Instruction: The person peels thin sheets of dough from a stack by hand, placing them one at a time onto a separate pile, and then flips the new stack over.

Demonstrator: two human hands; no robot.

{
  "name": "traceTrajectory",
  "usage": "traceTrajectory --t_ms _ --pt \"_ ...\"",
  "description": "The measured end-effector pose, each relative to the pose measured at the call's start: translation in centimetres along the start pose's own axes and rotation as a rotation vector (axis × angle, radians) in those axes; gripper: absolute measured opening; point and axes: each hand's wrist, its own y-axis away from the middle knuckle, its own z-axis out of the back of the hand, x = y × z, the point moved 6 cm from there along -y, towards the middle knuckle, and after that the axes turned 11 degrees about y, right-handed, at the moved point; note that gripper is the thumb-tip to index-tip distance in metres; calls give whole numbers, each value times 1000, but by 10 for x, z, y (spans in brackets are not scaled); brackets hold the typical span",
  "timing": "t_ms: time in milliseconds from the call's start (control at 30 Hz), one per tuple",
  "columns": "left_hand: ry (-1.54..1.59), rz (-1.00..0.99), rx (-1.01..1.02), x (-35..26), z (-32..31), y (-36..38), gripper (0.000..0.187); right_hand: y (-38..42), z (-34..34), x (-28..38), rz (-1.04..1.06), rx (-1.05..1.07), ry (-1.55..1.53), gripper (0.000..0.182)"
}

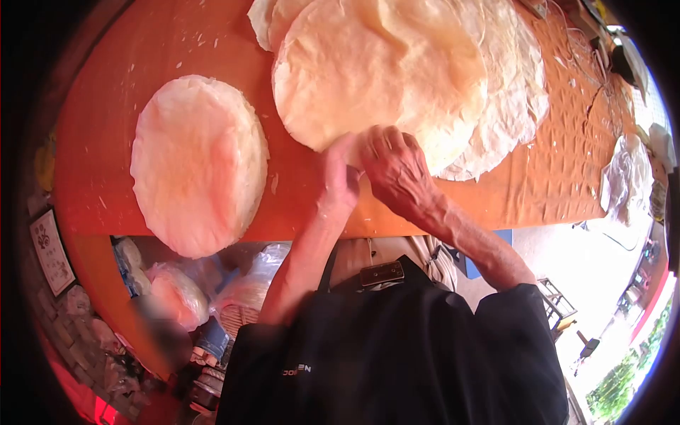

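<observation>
A large pile of thin round flatbread sheets point(382, 71) lies at the top middle of the orange table. My left hand point(341, 171) and my right hand point(397, 166) meet at its near edge, almost touching each other. The fingers of my right hand are bent and bunched over the rim of the top sheet. My left hand is pinched at the same rim, its fingertips partly blurred. A second round stack of flatbread sheets point(191, 163) sits apart on the left, paler and with a slightly ragged rim.
The orange table point(92, 170) carries scattered pale crumbs, and its right side looks wrinkled. A clear plastic bag point(627, 173) hangs at the right end. Below the near edge on the left are plastic-wrapped bundles point(177, 294). A framed picture point(52, 253) stands at far left.
</observation>
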Motion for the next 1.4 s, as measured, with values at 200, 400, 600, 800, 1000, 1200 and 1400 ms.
traceTrajectory --t_ms 200,400,600,800,1000,1200,1400 --pt "102 -23 116 -49 -16 14 39 47 29 -77 -94 -315 -106 68" --pt "64 -179 339 -106 -56 16 50 -1 53 -110 -13 -503 -225 26" --pt "-19 -315 482 -133 -59 15 74 -45 211 -117 -68 -556 -804 14" --pt "61 -222 386 -100 -30 17 50 -19 101 -240 -656 -237 -1264 21" --pt "-204 -404 151 -76 24 -26 43 16 -61 -240 -608 -165 -1331 36" --pt "-384 -504 -39 -79 11 -20 40 14 -86 -232 -733 -270 -1002 39" --pt "-439 -529 -49 -81 29 -28 42 32 -65 -229 -916 -181 -1467 51"
